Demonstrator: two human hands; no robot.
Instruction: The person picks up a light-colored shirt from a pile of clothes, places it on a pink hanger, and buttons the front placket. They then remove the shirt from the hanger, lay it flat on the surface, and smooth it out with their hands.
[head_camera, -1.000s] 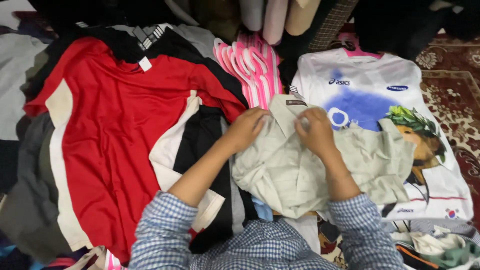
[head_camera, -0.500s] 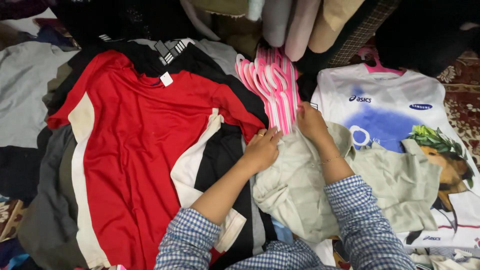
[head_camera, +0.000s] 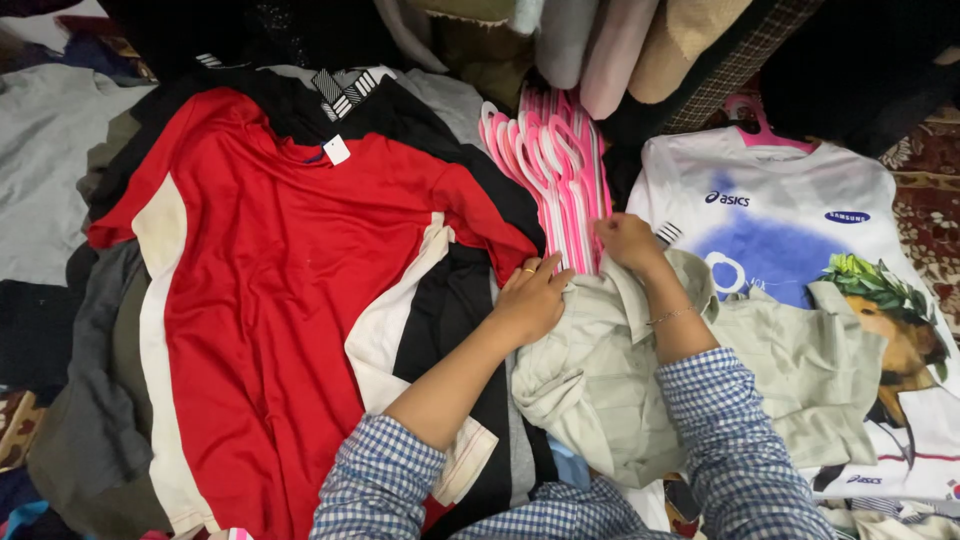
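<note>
A pale grey-green shirt (head_camera: 640, 390) lies crumpled in front of me. My left hand (head_camera: 530, 298) rests flat on its upper left part, a ring on one finger. My right hand (head_camera: 625, 240) has reached past the shirt's collar and touches the lower end of a bunch of pink plastic hangers (head_camera: 555, 170). Whether the fingers have closed on a hanger is hidden. Both my sleeves are blue-and-white checked.
A red shirt with cream and black side panels (head_camera: 270, 290) lies spread at the left on a heap of dark clothes. A white printed shirt (head_camera: 800, 230) on a pink hanger lies at the right. Folded garments hang at the top. A patterned carpet (head_camera: 930, 190) shows at the far right.
Both hands moved up from the middle of the pale shirt toward its collar. My right hand went on to the pink hangers.
</note>
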